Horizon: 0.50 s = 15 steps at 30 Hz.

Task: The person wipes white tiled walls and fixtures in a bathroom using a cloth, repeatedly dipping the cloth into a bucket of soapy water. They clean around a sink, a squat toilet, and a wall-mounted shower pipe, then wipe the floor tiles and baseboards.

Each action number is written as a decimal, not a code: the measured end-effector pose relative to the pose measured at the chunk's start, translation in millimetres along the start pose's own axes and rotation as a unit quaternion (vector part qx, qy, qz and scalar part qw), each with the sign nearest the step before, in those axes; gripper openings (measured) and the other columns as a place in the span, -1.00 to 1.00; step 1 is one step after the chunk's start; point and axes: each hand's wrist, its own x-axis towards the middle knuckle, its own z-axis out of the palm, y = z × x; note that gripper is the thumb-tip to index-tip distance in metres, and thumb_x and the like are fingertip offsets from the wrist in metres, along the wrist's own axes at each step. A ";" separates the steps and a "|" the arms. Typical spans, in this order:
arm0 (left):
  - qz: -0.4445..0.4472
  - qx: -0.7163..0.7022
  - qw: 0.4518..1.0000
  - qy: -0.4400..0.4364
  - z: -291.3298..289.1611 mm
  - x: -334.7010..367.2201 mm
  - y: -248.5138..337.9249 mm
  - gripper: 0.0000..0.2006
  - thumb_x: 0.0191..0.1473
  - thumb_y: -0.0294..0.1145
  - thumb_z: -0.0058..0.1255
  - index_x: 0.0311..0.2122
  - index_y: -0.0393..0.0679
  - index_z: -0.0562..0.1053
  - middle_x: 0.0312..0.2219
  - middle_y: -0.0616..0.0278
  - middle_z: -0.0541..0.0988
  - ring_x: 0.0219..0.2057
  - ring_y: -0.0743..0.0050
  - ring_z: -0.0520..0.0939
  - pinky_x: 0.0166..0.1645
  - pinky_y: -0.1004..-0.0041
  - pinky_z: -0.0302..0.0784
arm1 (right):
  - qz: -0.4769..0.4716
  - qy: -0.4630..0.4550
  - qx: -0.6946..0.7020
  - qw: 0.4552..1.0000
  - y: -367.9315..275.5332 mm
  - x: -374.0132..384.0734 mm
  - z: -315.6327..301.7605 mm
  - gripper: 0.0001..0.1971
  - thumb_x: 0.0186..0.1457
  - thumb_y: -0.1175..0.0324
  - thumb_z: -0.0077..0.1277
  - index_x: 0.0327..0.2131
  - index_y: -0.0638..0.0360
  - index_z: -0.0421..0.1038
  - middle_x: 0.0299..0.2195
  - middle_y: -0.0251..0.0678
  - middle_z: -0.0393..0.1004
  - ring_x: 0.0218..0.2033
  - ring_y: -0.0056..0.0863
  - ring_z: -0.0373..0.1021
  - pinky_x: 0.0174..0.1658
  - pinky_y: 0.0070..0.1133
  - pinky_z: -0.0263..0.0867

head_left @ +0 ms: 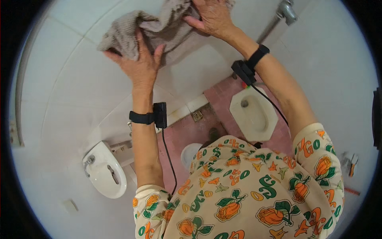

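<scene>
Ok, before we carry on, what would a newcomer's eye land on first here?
Probably the crumpled grey-brown cloth at the top, against the white wall, with the left grip and right grip both on it. Next, the cream shirt printed with orange roses, filling the lower centre. Then the white squat toilet in the pink floor, right of centre.

A square drain (197,116) lies in the pinkish floor (181,133) between a white sink (104,182) and an off-white squat toilet (258,113).
</scene>
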 end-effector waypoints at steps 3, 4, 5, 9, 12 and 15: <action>-0.016 -0.052 0.999 0.002 1.9 -4.2 7.1 -0.18 -0.23 0.12 -0.03 0.11 -0.08 0.02 0.06 0.11 0.12 0.09 -0.01 0.05 0.08 -0.13 -0.54 | -0.011 -0.007 0.004 1.000 3.0 -12.0 -3.8 -0.38 -0.20 0.07 -0.01 -0.05 0.12 0.08 -0.15 -0.14 0.22 -0.17 -0.19 0.19 -0.11 -0.22 -0.04; -0.008 -0.064 0.998 0.006 2.3 -5.8 7.4 -0.18 -0.23 0.12 -0.03 0.11 -0.07 0.00 0.06 0.11 0.11 0.09 0.00 0.04 0.08 -0.12 -0.57 | -0.031 0.025 0.007 0.999 2.1 -12.7 -5.7 -0.39 -0.20 0.08 -0.01 -0.06 0.12 0.09 -0.18 -0.17 0.24 -0.19 -0.21 0.20 -0.13 -0.24 -0.03; -0.001 -0.075 0.997 0.010 2.1 -6.6 8.3 -0.17 -0.23 0.12 -0.03 0.12 -0.06 -0.02 0.06 0.11 0.11 0.10 0.01 0.04 0.08 -0.11 -0.60 | -0.026 0.019 0.001 0.999 2.1 -12.9 -8.6 -0.39 -0.20 0.08 -0.01 -0.06 0.12 0.09 -0.18 -0.17 0.24 -0.19 -0.21 0.20 -0.13 -0.24 -0.03; 0.011 -0.083 0.996 0.021 7.5 -9.2 14.6 -0.18 -0.21 0.09 -0.03 0.13 -0.04 -0.05 0.07 0.12 0.09 0.11 0.04 0.01 0.06 -0.13 -0.64 | -0.030 0.011 0.010 0.999 7.0 -19.1 -11.8 -0.42 -0.21 0.10 -0.01 -0.08 0.10 0.12 -0.24 -0.20 0.25 -0.23 -0.24 0.21 -0.18 -0.27 -0.02; 0.003 -0.084 0.996 -0.011 9.8 -10.4 17.5 -0.19 -0.19 0.07 -0.04 0.13 -0.07 -0.06 0.07 0.11 0.10 0.11 0.04 0.01 0.05 -0.15 -0.65 | -0.056 0.015 0.018 0.998 11.7 -20.3 -11.0 -0.42 -0.23 0.09 0.00 -0.08 0.08 0.12 -0.24 -0.21 0.25 -0.23 -0.25 0.21 -0.18 -0.25 -0.04; 0.006 -0.089 0.996 -0.003 13.9 -13.7 18.5 -0.19 -0.17 0.05 -0.05 0.13 -0.11 -0.06 0.06 0.11 0.10 0.11 0.03 0.01 0.02 -0.19 -0.66 | -0.090 0.039 0.019 0.995 12.9 -23.4 -16.0 -0.52 -0.23 0.21 -0.02 -0.15 0.10 0.18 -0.28 -0.23 0.25 -0.27 -0.27 0.21 -0.20 -0.31 0.01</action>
